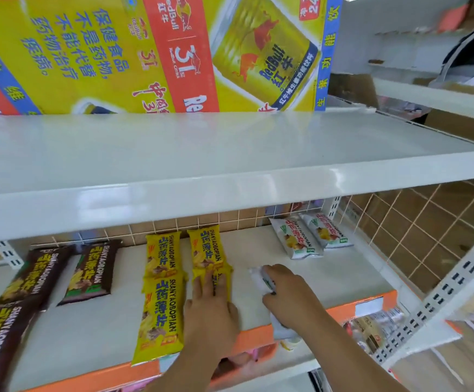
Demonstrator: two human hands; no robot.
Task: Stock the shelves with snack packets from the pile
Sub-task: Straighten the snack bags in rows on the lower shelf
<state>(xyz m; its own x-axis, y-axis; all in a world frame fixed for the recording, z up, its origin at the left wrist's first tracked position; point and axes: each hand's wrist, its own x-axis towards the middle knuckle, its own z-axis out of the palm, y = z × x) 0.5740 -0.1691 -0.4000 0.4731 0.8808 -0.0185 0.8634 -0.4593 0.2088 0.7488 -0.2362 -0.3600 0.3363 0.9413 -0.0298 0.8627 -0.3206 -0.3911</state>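
Note:
Snack packets lie flat on the lower white shelf [329, 278]. My left hand [210, 309] rests palm down with its fingers spread on a yellow packet [219, 274], in front of another yellow packet [206, 247]. To their left lie two more yellow packets [161, 304], one in front of the other. My right hand [289, 292] grips a white packet [261, 280] just above the shelf; most of it is hidden under the hand. Two white packets [312, 236] lie at the back right. Brown packets [90, 273] lie at the left.
An upper white shelf [230, 154] overhangs the lower one and carries a big yellow Red Bull carton [151, 52]. The lower shelf has an orange front strip [357, 306]. A wire grid back [416, 222] and slotted uprights [453, 287] stand to the right. More goods [377, 326] sit on a shelf below.

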